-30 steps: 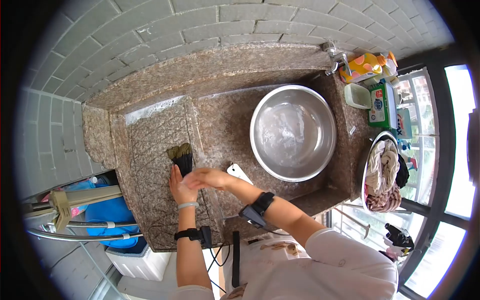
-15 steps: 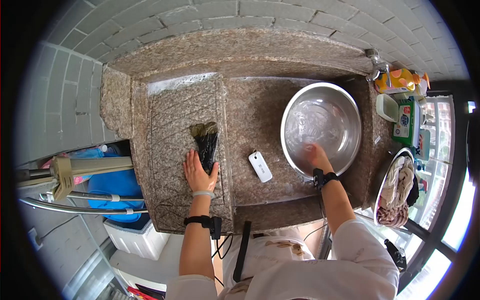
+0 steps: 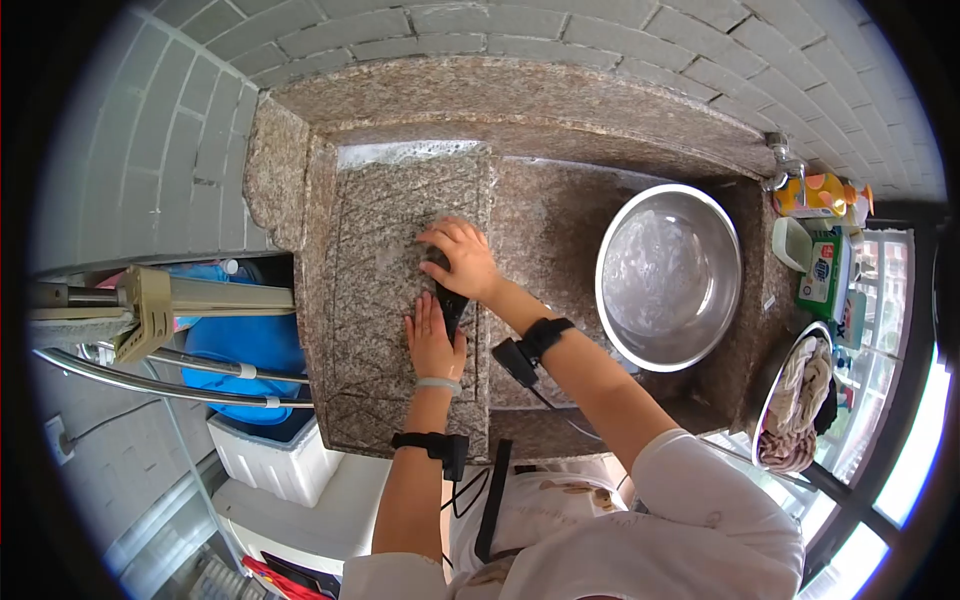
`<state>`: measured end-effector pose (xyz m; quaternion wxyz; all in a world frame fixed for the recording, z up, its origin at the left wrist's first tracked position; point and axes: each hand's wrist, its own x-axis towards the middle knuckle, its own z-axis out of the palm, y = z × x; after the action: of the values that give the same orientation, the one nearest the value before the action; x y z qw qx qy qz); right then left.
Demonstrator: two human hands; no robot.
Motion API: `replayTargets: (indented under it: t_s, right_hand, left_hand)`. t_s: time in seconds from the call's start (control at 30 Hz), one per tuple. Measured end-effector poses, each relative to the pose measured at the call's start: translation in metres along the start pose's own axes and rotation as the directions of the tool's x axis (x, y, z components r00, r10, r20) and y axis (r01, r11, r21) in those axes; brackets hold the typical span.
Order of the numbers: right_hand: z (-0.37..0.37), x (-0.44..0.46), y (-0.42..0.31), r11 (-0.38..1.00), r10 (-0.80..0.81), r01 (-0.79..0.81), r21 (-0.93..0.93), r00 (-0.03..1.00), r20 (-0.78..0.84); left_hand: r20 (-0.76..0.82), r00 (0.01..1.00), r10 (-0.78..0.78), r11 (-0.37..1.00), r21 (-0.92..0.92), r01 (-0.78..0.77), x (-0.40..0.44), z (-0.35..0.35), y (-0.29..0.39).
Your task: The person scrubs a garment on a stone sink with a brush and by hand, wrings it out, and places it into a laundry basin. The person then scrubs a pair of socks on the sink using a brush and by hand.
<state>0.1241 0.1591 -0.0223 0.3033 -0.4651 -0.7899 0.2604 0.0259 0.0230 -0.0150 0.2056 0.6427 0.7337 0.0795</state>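
A small dark wet cloth [image 3: 451,307] lies on the ridged stone washboard [image 3: 375,225] at the left of the sink. My left hand [image 3: 434,343] rests on its lower end, palm down with the fingers apart. Over the upper end of the cloth is my right hand [image 3: 465,260], its fingers curled and covering most of that part; whether they grip it is hard to see. To the right, a steel basin [image 3: 668,280] with some soapy water stands in the sink. The white tag seen before is hidden behind my right arm.
A tap [image 3: 785,165] juts from the back right corner. Bottles, a green detergent box [image 3: 824,275] and a clear plastic tub [image 3: 792,244] line the right ledge. Below them a bowl holds crumpled clothes [image 3: 797,395]. Metal rails [image 3: 230,370] and a blue basin [image 3: 240,345] are at the left.
My right hand has left the steel basin and moved left onto the cloth. My left hand stays at the cloth's lower end. The whole view has shifted, with the sink further right.
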Motion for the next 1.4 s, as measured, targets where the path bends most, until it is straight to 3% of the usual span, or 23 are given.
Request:
replayTargets:
  t_s: [0.07,0.13,0.2,0.27,0.33,0.4,0.5,0.57,0.63,0.7,0.73,0.8,0.87,0.93,0.97,1.03,1.07,1.13,1.2,1.27,1.3,1.33,1.4]
  right_hand:
    - [0.014,-0.003,-0.001,0.996,-0.087,0.088,0.014,0.996,-0.036]
    - [0.012,-0.027,-0.015,0.998,-0.025,0.02,0.063,0.997,0.073]
    - [0.004,-0.058,-0.041,0.977,0.193,-0.202,0.073,0.975,0.114]
    - [0.0,-0.088,-0.048,0.958,0.204,-0.219,0.184,0.974,0.097]
    - [0.007,-0.089,-0.039,0.925,0.214,-0.232,0.3,0.973,0.092]
    - [0.029,-0.052,-0.015,0.948,-0.231,0.225,0.225,0.973,0.005]
    - [0.039,0.01,-0.01,0.956,-0.271,0.255,0.142,0.957,0.107]
    - [0.036,0.026,-0.024,0.985,-0.168,0.163,-0.049,0.975,-0.143]
    - [0.027,-0.016,-0.028,0.981,0.183,-0.187,-0.06,0.98,-0.074]
    - [0.013,-0.069,-0.04,0.965,0.131,-0.104,0.24,0.986,-0.099]
    - [0.008,-0.102,-0.044,0.882,0.233,-0.263,0.392,0.965,0.122]
    - [0.013,-0.103,-0.054,0.942,0.124,-0.123,0.312,0.992,0.017]
    - [0.031,-0.052,-0.03,0.999,0.031,-0.03,0.018,0.999,-0.036]
    - [0.039,0.007,-0.019,0.995,0.021,-0.031,-0.099,0.995,-0.098]
    - [0.04,0.008,-0.02,0.995,0.022,-0.032,-0.099,0.995,-0.099]
    - [0.034,0.007,-0.021,0.997,0.037,-0.044,-0.06,0.993,-0.114]
    - [0.026,-0.015,-0.025,0.993,0.114,-0.114,0.006,0.993,0.009]
    - [0.01,-0.071,-0.035,0.97,0.035,0.0,0.242,0.99,-0.137]
    - [0.001,-0.097,-0.05,0.948,0.076,-0.041,0.315,0.992,-0.102]
    - [0.008,-0.092,-0.048,0.993,-0.074,0.07,0.097,0.996,0.039]
    - [0.026,-0.055,-0.034,0.995,-0.1,0.101,0.002,0.99,-0.1]
    - [0.038,-0.018,-0.012,0.999,-0.004,0.001,-0.032,0.997,-0.077]
    - [0.049,0.04,0.003,0.994,0.006,-0.025,-0.104,0.983,-0.185]
  left_hand:
    - [0.043,0.998,-0.046,0.999,0.026,0.045,-0.01,-0.005,0.004]
    - [0.05,0.991,-0.124,0.992,0.044,0.122,-0.01,-0.007,0.006]
    - [0.035,0.97,-0.241,0.97,0.031,0.24,-0.007,-0.017,0.013]
    - [-0.013,0.983,-0.184,0.976,0.113,0.184,-0.005,-0.003,0.003]
    - [0.142,0.982,-0.124,0.969,0.233,0.089,0.001,-0.015,0.005]
    - [0.215,0.966,-0.141,0.971,0.22,0.093,0.003,-0.02,0.007]
    - [0.169,0.983,-0.064,0.98,0.199,0.03,0.003,-0.013,0.001]
    - [0.168,0.983,-0.074,0.981,0.192,0.041,0.004,-0.016,0.002]
    - [0.209,0.975,-0.08,0.982,0.186,0.04,0.004,-0.022,0.004]
    - [0.248,0.965,-0.085,0.965,0.26,0.019,0.008,-0.024,0.004]
    - [0.266,0.961,-0.08,0.937,0.35,-0.018,0.005,-0.021,0.002]
    - [0.235,0.969,-0.07,0.94,0.342,-0.015,0.008,-0.014,0.0]
    - [0.203,0.978,-0.052,0.939,0.343,-0.021,0.006,-0.015,0.0]
    - [0.289,0.95,-0.115,0.972,0.229,0.048,0.009,-0.023,0.007]
    - [0.146,0.988,-0.042,0.98,0.196,0.013,0.008,-0.022,0.005]
    - [0.172,0.984,-0.047,0.982,0.187,0.014,0.005,-0.021,0.005]
    - [0.192,0.98,-0.057,0.983,0.18,0.022,0.007,-0.024,0.006]
    - [0.204,0.978,-0.047,0.991,0.131,0.02,0.008,-0.02,0.002]
    - [0.173,0.985,0.016,0.889,0.448,-0.094,0.005,-0.015,-0.002]
    - [0.232,0.973,-0.001,0.879,0.464,-0.109,0.002,-0.011,-0.003]
    - [0.201,0.98,-0.004,0.953,0.298,-0.057,0.003,-0.012,-0.002]
    - [0.157,0.987,-0.015,0.992,0.124,-0.004,0.006,-0.011,-0.001]
    - [0.224,0.974,-0.033,0.967,0.254,-0.025,0.009,-0.02,0.003]
